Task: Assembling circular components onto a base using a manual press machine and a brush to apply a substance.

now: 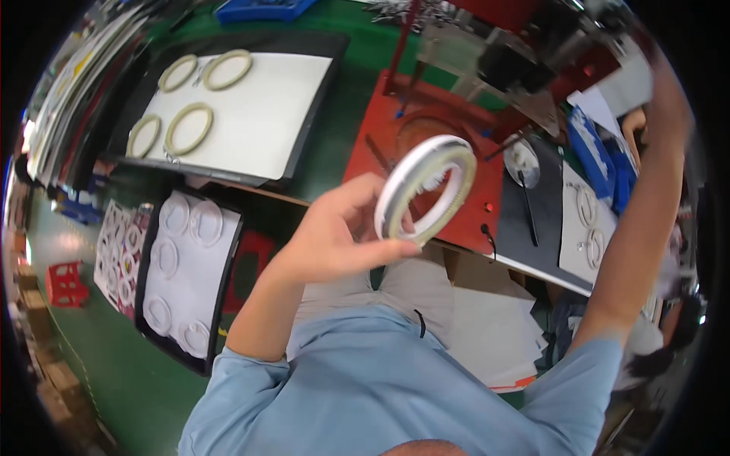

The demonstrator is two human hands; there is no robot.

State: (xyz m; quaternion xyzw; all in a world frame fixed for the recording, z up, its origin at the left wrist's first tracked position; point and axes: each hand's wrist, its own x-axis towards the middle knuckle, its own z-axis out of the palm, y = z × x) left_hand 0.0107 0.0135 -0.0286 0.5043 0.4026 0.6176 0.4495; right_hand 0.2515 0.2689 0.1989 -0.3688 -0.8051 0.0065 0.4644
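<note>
My left hand [327, 235] grips a thick white and cream ring [394, 190] with a grey band around its outer side. The thumb lies along its lower edge and the fingers reach into the opening. This ring is held tilted in the air, in front of a red machine base [471, 216]. My right arm stretches far out to the upper right. At its end, my right hand [664, 83] is smeared by motion at the picture's rim, and its fingers cannot be made out.
A black tray [308, 144] with a white sheet holds several cream rings at the left. Lower, another black tray [232, 228] carries several white rings. Right of the machine are a small dish [522, 163], a black stick-like tool [529, 213] and blue bins [593, 152].
</note>
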